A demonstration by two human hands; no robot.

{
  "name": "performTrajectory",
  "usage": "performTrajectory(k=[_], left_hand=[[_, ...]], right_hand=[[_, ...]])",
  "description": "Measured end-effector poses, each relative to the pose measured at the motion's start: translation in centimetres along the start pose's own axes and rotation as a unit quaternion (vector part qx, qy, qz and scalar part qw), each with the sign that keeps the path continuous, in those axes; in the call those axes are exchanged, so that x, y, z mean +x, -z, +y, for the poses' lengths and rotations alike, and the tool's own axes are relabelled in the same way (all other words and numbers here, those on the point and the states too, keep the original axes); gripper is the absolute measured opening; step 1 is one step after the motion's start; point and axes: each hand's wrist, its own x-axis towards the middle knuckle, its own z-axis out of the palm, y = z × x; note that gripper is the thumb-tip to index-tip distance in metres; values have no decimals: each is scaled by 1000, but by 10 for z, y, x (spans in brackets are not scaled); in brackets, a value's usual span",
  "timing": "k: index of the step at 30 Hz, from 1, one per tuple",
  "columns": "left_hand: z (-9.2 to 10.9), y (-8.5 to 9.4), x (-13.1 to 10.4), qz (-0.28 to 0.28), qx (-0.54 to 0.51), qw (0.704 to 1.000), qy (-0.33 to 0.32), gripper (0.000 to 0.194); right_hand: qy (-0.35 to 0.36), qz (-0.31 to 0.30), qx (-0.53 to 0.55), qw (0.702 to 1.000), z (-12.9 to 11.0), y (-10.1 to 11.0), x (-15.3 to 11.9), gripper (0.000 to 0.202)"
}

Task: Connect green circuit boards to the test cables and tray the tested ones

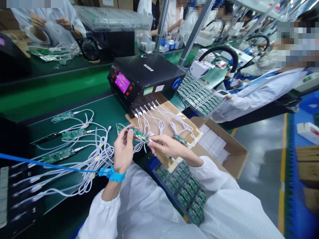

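My left hand (123, 149), with a blue wrist strap (112, 173) on its wrist, pinches a narrow green circuit board (140, 134) between thumb and fingers. At the board's right end my right hand (166, 146) is closed in a pinch on what looks like a small white cable plug (150, 140); the fingers hide most of it. Behind the left fingers shows part of another green board (119, 128). Under and beyond the hands, white cables (161, 125) run over a brown cardboard sheet (171, 111) from a black tester box (149, 73) with a lit pink screen.
To the left, several boards (58, 155) lie wired to tangled white cables (99, 159). A clear tray of boards (184, 192) sits below my right forearm. A cardboard box (233, 157) holds white stacked pieces. The strap's blue cord (50, 163) stretches left. Co-workers sit across and to the right.
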Motion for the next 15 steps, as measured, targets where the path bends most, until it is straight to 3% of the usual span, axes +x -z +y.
performTrajectory(k=[15], left_hand=[[-5, -4, -9, 51, -30, 998, -13, 45]], right_hand=[[-16, -75, 19, 997, -2, 10, 3, 41]])
